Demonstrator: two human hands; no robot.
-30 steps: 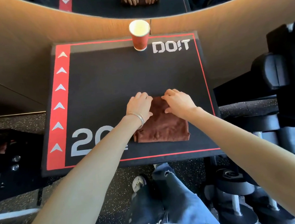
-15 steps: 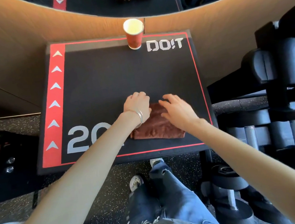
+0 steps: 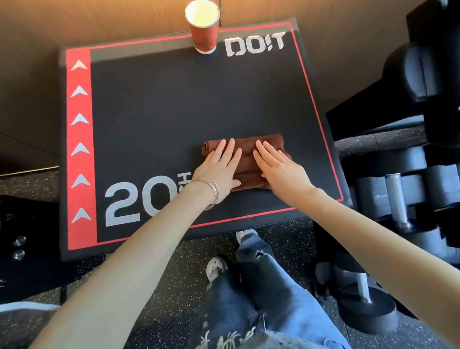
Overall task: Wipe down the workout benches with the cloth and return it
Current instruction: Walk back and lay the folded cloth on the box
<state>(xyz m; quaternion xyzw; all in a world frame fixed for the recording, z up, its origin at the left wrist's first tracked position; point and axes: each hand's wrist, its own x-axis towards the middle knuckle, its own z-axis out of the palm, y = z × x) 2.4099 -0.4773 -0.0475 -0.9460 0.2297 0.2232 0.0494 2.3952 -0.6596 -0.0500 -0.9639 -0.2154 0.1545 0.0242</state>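
A folded brown cloth (image 3: 249, 154) lies on the near right part of a black plyo box (image 3: 158, 119) with a red border, white arrows and "20" and "DO!T" lettering. My left hand (image 3: 218, 170), with bangles at the wrist, lies flat on the cloth's left half, fingers straight. My right hand (image 3: 278, 165) lies flat on its right half, fingers straight and pointing away from me. Both palms press down on the cloth.
A red paper cup (image 3: 204, 26) stands at the box's far edge against a wooden wall (image 3: 7, 71). A rack of black dumbbells (image 3: 440, 177) stands to the right. Dark equipment (image 3: 2, 237) sits at the left. My legs and shoes (image 3: 217, 265) are on speckled rubber floor.
The cloth has been folded over into a tighter, wider bundle. Both hands went from curled fingers working its far edge to lying flat on top of it.
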